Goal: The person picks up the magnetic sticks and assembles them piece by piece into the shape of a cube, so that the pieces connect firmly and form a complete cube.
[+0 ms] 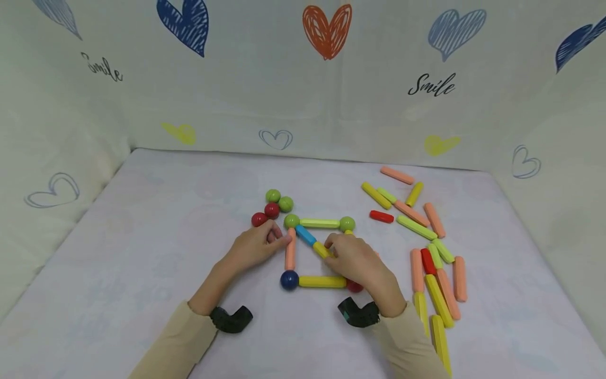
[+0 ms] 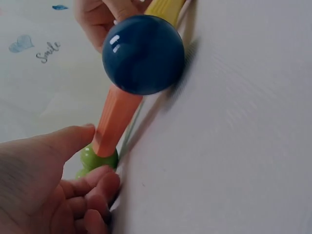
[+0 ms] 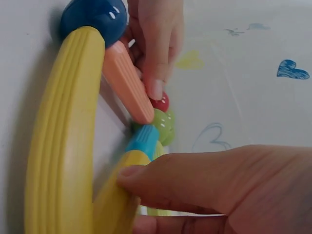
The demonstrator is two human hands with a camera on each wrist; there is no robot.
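A square of toy building rods and balls lies on the table. Its left side is an orange rod (image 1: 291, 252) between a green ball (image 1: 291, 221) and a dark blue ball (image 1: 289, 280). My left hand (image 1: 255, 245) is at that side, thumb tip against the orange rod and fingers loosely bent near the green ball. Inside the square, a short blue rod (image 1: 305, 235) joins end to end with a yellow rod (image 3: 117, 190), running diagonally from the green ball. My right hand (image 1: 357, 258) pinches this yellow rod. It hides much of the square's right side and part of a red ball (image 1: 354, 286).
A light green rod (image 1: 319, 223) forms the far side, a longer yellow rod (image 1: 322, 282) the near side. Loose red balls (image 1: 272, 210) and green balls (image 1: 273, 196) sit beyond my left hand. Several loose rods (image 1: 437, 300) spread across the right. A printed cloth (image 1: 369, 105) hangs behind.
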